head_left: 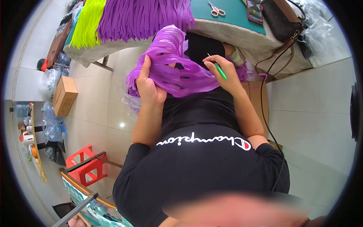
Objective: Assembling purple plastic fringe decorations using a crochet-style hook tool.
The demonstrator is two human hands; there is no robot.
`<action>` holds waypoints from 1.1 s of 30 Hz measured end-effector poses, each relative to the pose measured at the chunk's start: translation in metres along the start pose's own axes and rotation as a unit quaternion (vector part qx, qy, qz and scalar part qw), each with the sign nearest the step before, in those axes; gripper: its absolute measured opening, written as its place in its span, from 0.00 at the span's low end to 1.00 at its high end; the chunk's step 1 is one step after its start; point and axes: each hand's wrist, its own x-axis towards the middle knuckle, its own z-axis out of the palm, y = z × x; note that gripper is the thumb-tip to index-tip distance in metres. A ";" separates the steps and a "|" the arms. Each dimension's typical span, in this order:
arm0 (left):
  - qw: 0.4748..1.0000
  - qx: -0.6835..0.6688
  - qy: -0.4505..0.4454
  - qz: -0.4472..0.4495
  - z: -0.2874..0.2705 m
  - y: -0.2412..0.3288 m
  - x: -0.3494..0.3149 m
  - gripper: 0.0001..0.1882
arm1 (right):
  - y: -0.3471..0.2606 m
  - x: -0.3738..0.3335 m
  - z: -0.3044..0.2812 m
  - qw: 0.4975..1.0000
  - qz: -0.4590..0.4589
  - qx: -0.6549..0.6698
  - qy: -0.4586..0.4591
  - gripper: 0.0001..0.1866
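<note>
A bundle of purple slit material (174, 77), cut into long strips with gaps between them, lies across my lap. My left hand (150, 83) is closed on its left part, thumb up along the strips. In my right hand (227, 72) is a slim green-handled tool (220, 70) with a thin pointed tip, pinched between the fingers. This hand is at the right end of the purple material; whether it also grips a strip is hidden. More purple strips (145, 19) hang over the table's front edge, beside bright yellow-green ones (87, 24).
On the green-topped table (234, 20) lie pink-handled scissors (216, 10), a phone (254, 12) and a brown bag (281, 19). A cardboard box (65, 96) and a red stool (86, 164) are at the left. A black cable (264, 109) hangs at my right side.
</note>
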 end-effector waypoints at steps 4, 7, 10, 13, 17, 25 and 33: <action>0.996 0.061 -0.070 0.006 -0.015 0.007 0.000 0.20 | 0.004 0.010 0.019 0.997 0.018 0.054 -0.057 0.12; 0.994 0.030 -0.106 0.009 -0.023 0.012 0.005 0.20 | 0.003 0.008 0.023 0.993 0.024 0.048 -0.101 0.12; 0.997 0.042 -0.041 0.046 -0.019 0.016 0.010 0.21 | -0.003 0.004 0.017 0.990 0.067 0.030 -0.116 0.09; 0.993 0.046 -0.091 0.054 -0.031 0.025 0.019 0.23 | 0.010 -0.002 0.007 0.982 0.104 0.152 -0.046 0.06; 0.981 -0.093 -0.169 0.007 -0.047 0.040 0.029 0.24 | 0.013 0.000 -0.018 0.979 0.132 0.158 0.000 0.05; 0.984 -0.069 -0.162 -0.029 -0.040 0.024 0.029 0.23 | 0.028 0.003 -0.045 0.987 0.075 -0.034 0.140 0.08; 0.977 -0.127 -0.167 -0.046 -0.046 0.020 0.033 0.22 | 0.002 0.000 -0.030 0.996 0.018 0.011 0.083 0.08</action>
